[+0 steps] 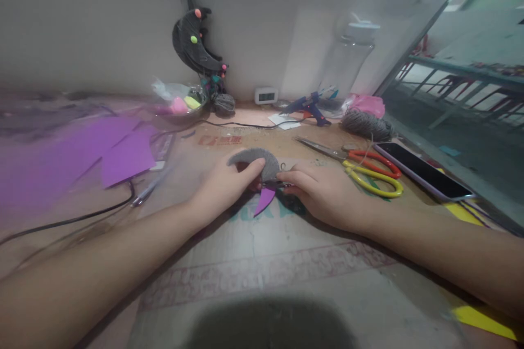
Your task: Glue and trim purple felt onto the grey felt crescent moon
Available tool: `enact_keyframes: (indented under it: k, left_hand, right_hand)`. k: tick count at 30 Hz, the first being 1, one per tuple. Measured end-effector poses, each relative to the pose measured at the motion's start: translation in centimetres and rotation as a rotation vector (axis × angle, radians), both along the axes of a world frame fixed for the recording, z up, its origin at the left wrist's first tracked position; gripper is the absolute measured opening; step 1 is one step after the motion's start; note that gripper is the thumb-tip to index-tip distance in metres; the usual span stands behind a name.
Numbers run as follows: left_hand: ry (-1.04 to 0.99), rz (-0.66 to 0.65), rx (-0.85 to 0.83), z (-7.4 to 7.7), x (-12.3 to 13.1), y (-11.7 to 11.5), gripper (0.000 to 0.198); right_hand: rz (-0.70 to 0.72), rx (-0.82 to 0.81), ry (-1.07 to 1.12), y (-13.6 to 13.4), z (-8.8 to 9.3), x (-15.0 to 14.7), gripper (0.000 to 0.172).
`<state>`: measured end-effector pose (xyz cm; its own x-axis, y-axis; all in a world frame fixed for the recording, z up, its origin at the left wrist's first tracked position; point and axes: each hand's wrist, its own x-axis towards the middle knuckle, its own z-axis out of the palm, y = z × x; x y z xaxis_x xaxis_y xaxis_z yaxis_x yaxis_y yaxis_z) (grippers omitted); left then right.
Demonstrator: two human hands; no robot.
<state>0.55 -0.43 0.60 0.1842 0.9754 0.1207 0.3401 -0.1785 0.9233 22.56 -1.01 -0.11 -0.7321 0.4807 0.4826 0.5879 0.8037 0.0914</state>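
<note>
- Moon shape [262, 163] is curved like a banana, and both hands hold it on the table [262, 278].
- Its top part is covered in fuzzy grey yarn.
- Its bottom tip is bare purple and pointy. The tip pokes out below the two hands, in the gap between them.
- The left hand [225, 185] is closed on the moon shape. Its thumb lies on the grey part and its fingers curl in under it.
- The right hand [323, 191] is closed too. Its bent fingertips pinch the right edge of the moon shape, right across from the left thumb.
- So the moon shape sits right between the two hands, and the grey top sticks up past the fingertips.
- Something small and dark lies under the right hand's fingers. It is too blurry to tell what it is.
- Scissors [368, 172] with red and yellow handles lie near the right hand, on its outer side.
- A phone [423, 170] lies just past the scissors.
- A ball of grey yarn [366, 124] and a blue glue gun [309, 106] sit farther away, beyond the right hand.
- Purple paper [123, 158] and a pen [149, 188] lie out past the left hand.
- A dark moon toy [194, 41] leans on the wall, far beyond both hands.
</note>
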Motion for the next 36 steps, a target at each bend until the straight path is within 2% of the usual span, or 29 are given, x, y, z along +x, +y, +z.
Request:
enact_keyframes:
  k: [19, 26, 29, 32, 36]
  left_hand:
    - [-0.048, -0.062, -0.047, 0.0, 0.2, 0.2, 0.035]
    - [-0.093, 0.023, -0.095, 0.4, 0.3, 0.1, 0.031]
    - [-0.163, 0.044, -0.085, 0.4, 0.2, 0.3, 0.030]
    - [-0.229, 0.081, -0.124, 0.1, 0.2, 0.6, 0.033]
    - [-0.316, 0.089, -0.152, -0.5, 0.1, 1.0, 0.035]
  right_hand:
    - [0.011, -0.034, -0.039, 0.3, -0.5, 0.5, 0.022]
    - [0.016, -0.108, 0.119, -0.5, 0.8, 0.2, 0.023]
    - [0.075, -0.136, 0.106, -1.1, 1.5, 0.0, 0.025]
    - [0.155, -0.108, 0.092, -1.6, 1.6, -0.1, 0.023]
    - [0.173, -0.093, 0.077, -1.7, 1.3, -0.4, 0.023]
